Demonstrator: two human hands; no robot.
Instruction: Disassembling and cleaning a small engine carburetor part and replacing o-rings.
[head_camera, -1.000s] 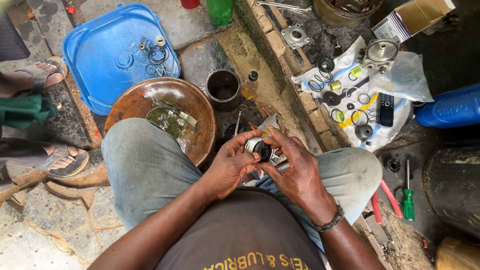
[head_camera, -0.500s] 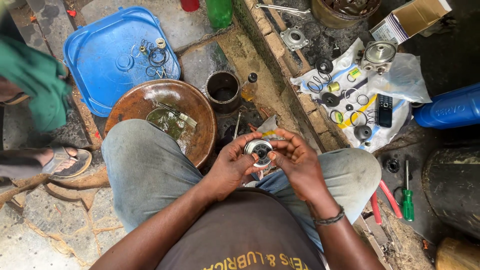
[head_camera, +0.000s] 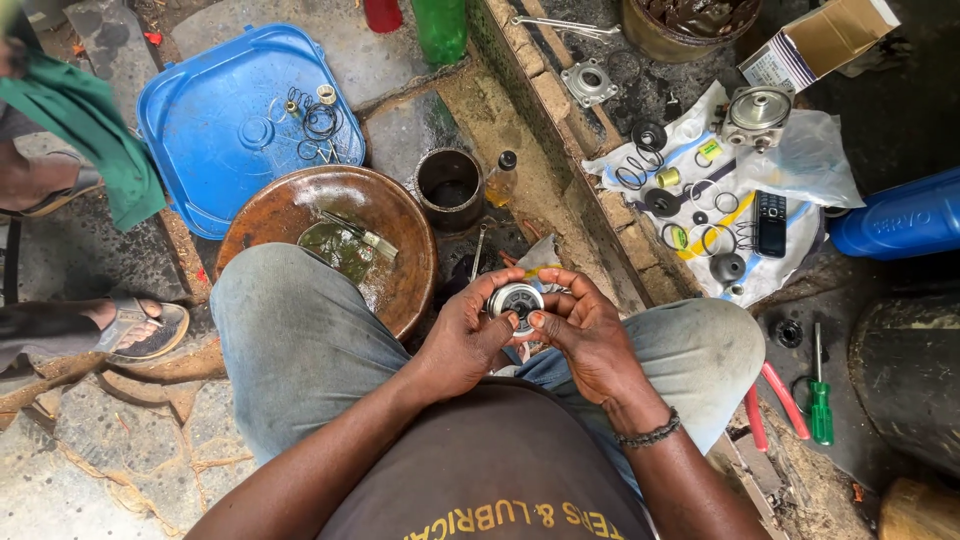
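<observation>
A seated person is holding a small round metal part (head_camera: 516, 300) over the lap, between the knees, with the left hand (head_camera: 468, 335) and the right hand (head_camera: 585, 330) both closing on it. The left grip is wrapping the part's near left side, thumb on the rim; the right grip is pinching its right edge with fingertips (head_camera: 540, 320) curled tight, neither hand open. The hands look oily, so the part could well be slipping from that narrow hold and dropping to the floor between the legs; any small ring or spring seated in it could be going with it and getting lost in the grit. Just left of the hands a brown bowl (head_camera: 400, 215) of murky liquid is sitting beside the knee, and a knock could be spilling it. Farther right, loose rings and seals are lying on a white plastic sheet (head_camera: 810, 160); a blue lid (head_camera: 215, 110) is holding more at far left.
</observation>
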